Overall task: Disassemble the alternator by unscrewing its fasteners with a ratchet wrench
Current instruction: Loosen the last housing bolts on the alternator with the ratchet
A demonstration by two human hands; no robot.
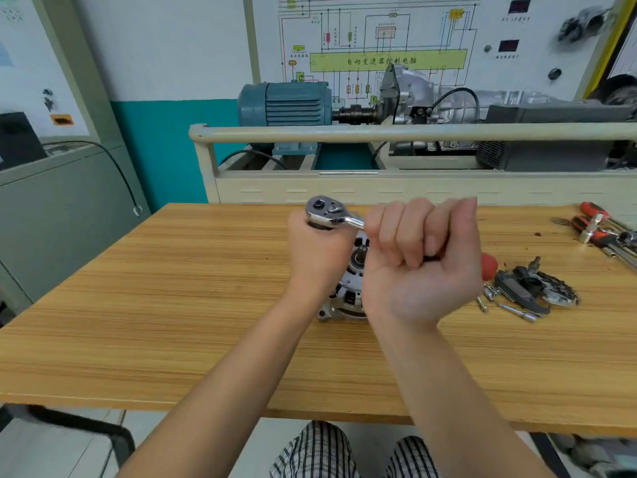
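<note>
The silver alternator (348, 288) stands on the wooden table (172, 305), mostly hidden behind my two hands. A chrome ratchet wrench (331, 212) sits above its far side, head to the left. My left hand (319, 257) wraps around the socket under the ratchet head. My right hand (420, 260) grips the wrench handle in a fist; the handle's red end (488, 265) sticks out to the right.
Removed alternator parts, a black cover and rectifier (537, 288), lie right of my hands with loose bolts (482, 300) and a socket extension (518, 312). Red-handled tools (599, 229) lie at the far right. A training bench with a blue motor (286, 105) stands behind the table.
</note>
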